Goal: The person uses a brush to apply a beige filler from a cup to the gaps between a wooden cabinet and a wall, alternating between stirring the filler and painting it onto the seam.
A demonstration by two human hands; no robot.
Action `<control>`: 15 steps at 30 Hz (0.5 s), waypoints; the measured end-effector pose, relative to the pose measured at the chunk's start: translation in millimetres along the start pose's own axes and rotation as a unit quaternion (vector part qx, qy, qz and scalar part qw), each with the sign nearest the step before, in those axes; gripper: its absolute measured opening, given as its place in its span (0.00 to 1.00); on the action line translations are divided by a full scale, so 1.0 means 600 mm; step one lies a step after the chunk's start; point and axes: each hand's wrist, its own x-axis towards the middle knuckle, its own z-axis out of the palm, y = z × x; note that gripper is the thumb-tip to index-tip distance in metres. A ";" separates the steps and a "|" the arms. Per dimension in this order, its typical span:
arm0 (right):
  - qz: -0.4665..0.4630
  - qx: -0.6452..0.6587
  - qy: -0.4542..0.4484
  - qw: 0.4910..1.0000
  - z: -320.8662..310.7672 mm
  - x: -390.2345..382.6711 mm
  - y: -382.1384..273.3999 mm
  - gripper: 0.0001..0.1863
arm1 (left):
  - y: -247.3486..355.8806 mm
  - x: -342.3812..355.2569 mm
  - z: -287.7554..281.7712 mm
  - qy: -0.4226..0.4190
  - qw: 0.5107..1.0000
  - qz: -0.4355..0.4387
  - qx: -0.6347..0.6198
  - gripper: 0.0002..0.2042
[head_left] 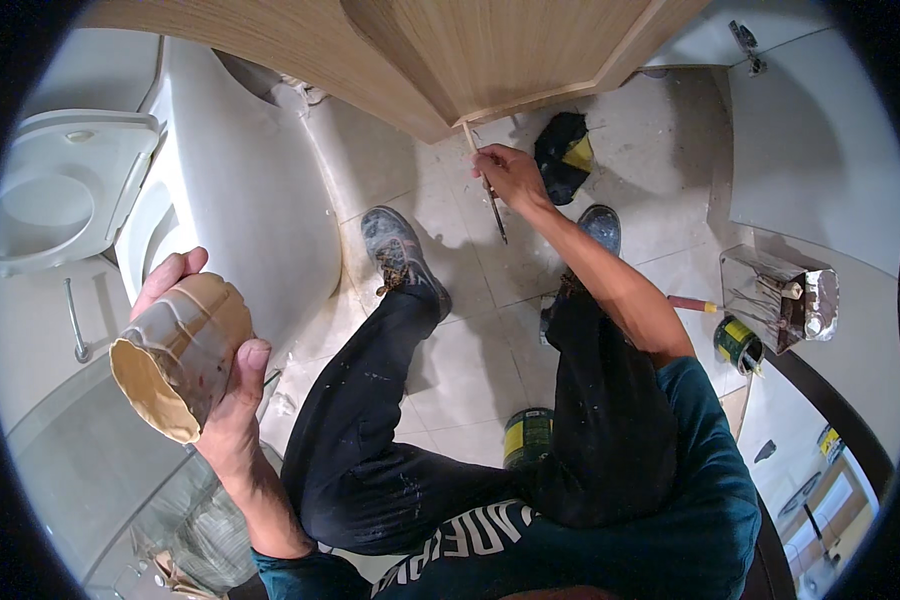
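My left hand (232, 405) is wrapped round a paint-smeared plastic cup (195, 345), tilted, with tan paint coating its rim and streaking its side. Ahead of me, my right hand (511, 174) pinches a slim paintbrush (496, 215). The brush's pale end reaches the lower edge of a light wooden cabinet (530, 60), at a corner; whether it touches the wood I cannot tell. Its dark end points back toward me.
A white toilet (260, 170) stands at left. Beyond my right shoe lies a crumpled black-and-yellow thing (562, 160). At right are a clear tub of tools (765, 295) and a small green can (738, 343). A larger green can (527, 438) sits between my legs.
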 end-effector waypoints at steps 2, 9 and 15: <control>-0.012 -0.011 -0.008 1.000 0.003 -0.007 -0.009 0.17 | 0.000 -0.001 -0.001 0.004 1.000 0.007 0.004 0.46; -0.011 -0.023 -0.002 1.000 -0.002 0.003 -0.011 0.18 | 0.005 -0.002 0.000 0.003 1.000 -0.026 0.006 0.48; -0.011 -0.001 0.001 1.000 -0.002 -0.010 -0.013 0.17 | -0.001 -0.001 0.001 0.006 1.000 -0.007 0.006 0.47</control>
